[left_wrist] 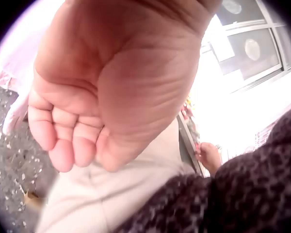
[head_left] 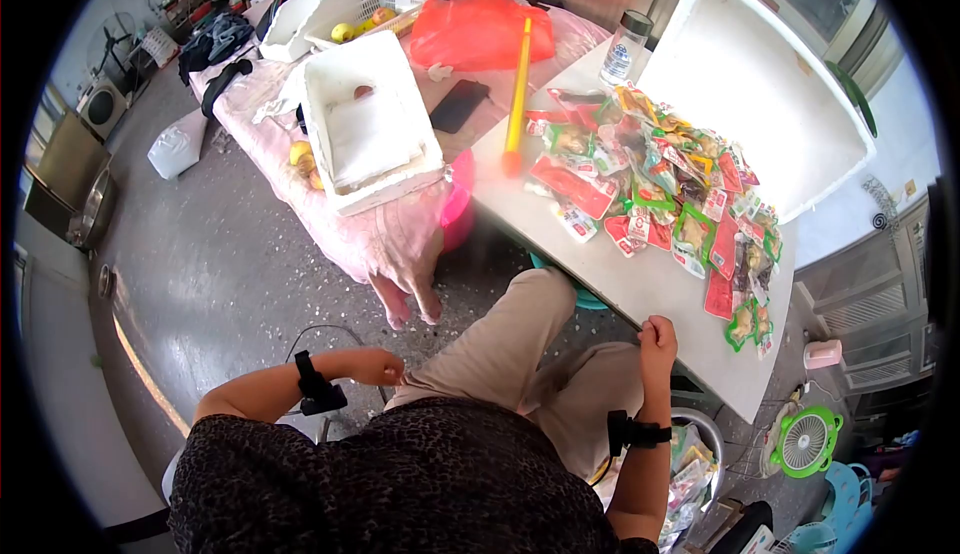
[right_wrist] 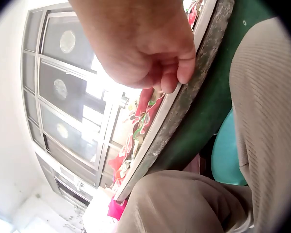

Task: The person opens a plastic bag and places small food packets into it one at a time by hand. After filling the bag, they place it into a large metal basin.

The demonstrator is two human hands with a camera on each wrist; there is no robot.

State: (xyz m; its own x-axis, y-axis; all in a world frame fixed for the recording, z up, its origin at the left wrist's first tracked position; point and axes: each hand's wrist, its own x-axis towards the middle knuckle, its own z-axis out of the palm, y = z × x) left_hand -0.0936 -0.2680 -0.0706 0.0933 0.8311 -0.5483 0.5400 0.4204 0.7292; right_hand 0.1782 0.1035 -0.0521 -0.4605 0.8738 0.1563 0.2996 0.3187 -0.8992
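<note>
My left hand (head_left: 378, 366) is beside my thigh, palm showing and fingers loosely bent with nothing in them in the left wrist view. At the near edge of the white table (head_left: 630, 284) is my right hand (head_left: 657, 339), its fingers loosely curled, fingertips right at the edge in the right wrist view; no object shows in it. Beyond it on the tabletop lies a heap of small packaged snack packets (head_left: 650, 179), red, green and yellow. A yellow stick (head_left: 520, 84) with an orange end lies to the left of the heap.
A large white foam box (head_left: 760, 84) and a lidded bottle (head_left: 622, 49) stand behind the packets. Left, a pink-covered table (head_left: 270, 194) bears another foam box (head_left: 400, 169), a phone (head_left: 460, 106) and a red bag (head_left: 470, 34). A metal basin (head_left: 715, 454) of packets sits beside me; a green fan (head_left: 806, 442) is at right.
</note>
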